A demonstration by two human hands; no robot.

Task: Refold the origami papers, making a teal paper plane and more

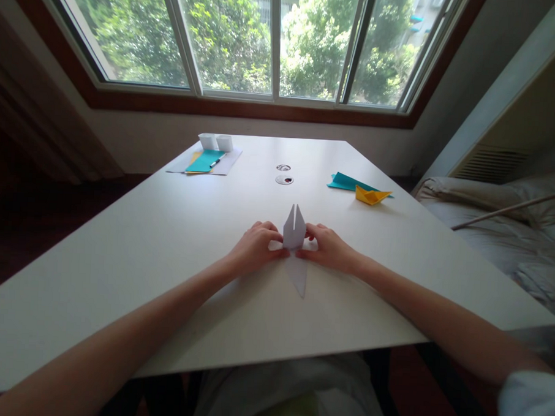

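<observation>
Left hand (260, 241), just left of center, is pinching the left side of the folded white paper (294, 240) mid-frame. Probably super light, crisp but easy to crush, so I'd hold the lower folds, not the tips. Right hand (327, 247) pinches its right side. Yellow paper boat (371, 196) sits further right.

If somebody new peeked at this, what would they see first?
Probably the folded white paper between the left hand and the right hand, on the white table. Then the bright yellow paper boat by the teal folded paper, farther off on the right.
</observation>
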